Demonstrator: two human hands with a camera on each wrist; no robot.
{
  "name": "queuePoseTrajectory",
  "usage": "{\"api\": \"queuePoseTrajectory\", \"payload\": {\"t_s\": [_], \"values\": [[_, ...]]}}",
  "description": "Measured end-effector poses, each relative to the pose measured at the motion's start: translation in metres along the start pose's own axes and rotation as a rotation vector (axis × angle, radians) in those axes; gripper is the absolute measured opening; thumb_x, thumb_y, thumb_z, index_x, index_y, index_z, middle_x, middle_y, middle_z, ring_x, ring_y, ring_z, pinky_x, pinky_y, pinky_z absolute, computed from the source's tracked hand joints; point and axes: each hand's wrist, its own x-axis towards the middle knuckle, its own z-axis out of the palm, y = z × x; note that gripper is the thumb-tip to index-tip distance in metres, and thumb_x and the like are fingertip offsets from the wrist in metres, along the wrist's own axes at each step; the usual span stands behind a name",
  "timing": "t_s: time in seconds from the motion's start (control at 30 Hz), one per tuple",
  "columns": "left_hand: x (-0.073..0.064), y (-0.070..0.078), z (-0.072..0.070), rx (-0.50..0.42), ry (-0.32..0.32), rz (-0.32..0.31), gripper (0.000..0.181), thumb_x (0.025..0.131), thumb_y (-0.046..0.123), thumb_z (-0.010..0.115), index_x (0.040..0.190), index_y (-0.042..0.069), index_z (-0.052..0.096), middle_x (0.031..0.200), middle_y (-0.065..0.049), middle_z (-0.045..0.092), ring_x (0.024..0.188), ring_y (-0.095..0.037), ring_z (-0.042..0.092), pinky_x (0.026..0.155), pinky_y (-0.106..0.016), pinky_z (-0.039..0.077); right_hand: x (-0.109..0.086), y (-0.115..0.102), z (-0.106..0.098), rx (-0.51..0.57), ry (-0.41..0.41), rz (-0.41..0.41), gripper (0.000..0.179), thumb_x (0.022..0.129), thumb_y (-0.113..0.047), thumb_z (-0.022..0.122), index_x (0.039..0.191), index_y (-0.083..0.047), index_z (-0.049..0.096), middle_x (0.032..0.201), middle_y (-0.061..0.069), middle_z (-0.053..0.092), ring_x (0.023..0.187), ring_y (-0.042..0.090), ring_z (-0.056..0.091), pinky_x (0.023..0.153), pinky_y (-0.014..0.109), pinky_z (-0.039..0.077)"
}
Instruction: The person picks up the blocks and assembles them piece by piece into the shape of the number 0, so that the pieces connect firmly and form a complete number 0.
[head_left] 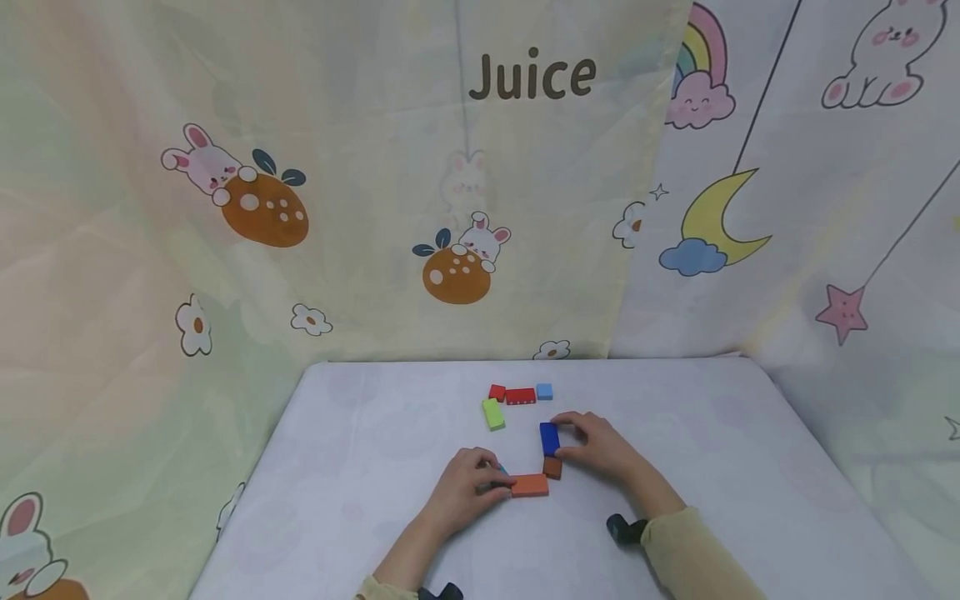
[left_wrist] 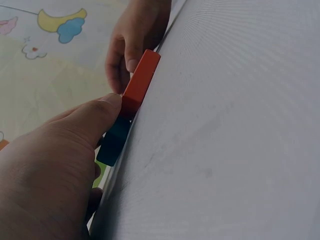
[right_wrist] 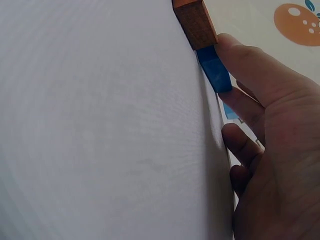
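Observation:
My left hand (head_left: 465, 487) pinches the left end of an orange block (head_left: 531, 486), thumb tip along its edge. A blue block (left_wrist: 115, 141) sits against that end, mostly behind the fingers in the head view. My right hand (head_left: 596, 446) holds a dark blue block (head_left: 550, 439) between thumb and index finger, the thumb at its near end and the index finger at its far end. A small brown block (head_left: 552, 468) stands between the dark blue block and the orange block's right end. The right wrist view shows the brown block (right_wrist: 197, 25) close by the thumb.
Farther back on the white table (head_left: 360, 467) lie a small red block (head_left: 497, 392), a longer red block (head_left: 521, 397), a light blue block (head_left: 544, 392) and a lime green block (head_left: 493, 414). A printed cloth (head_left: 360, 167) hangs behind the table's far edge.

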Motion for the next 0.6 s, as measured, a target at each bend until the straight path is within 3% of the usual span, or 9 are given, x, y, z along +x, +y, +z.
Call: {"api": "queuePoseTrajectory", "payload": {"t_s": [0.27,0.6], "values": [[0.0001,-0.0007,0.0008,-0.004,-0.017,-0.027,0.021,0.088,0.046,0.071,0.109,0.044,0.073,0.112,0.015,0.057,0.103,-0.006,0.047,0.089,-0.027,0.046,-0.0007,0.0013,-0.0006,0.024,-0.012,-0.014,0.056,0.078,-0.052,0.079,0.129,-0.045,0.057,0.122,-0.005,0.06,0.111,0.018,0.054,0.097,0.049,0.051],[-0.0003,-0.0007,0.0007,-0.001,0.005,0.0,0.021,0.088,0.045,0.072,0.109,0.043,0.074,0.112,0.015,0.057,0.103,-0.006,0.048,0.09,-0.029,0.047,0.0008,0.0022,-0.0031,0.109,0.007,0.019,0.048,0.085,-0.054,0.071,0.129,-0.038,0.058,0.116,-0.005,0.061,0.099,0.018,0.052,0.086,0.039,0.05]]}}
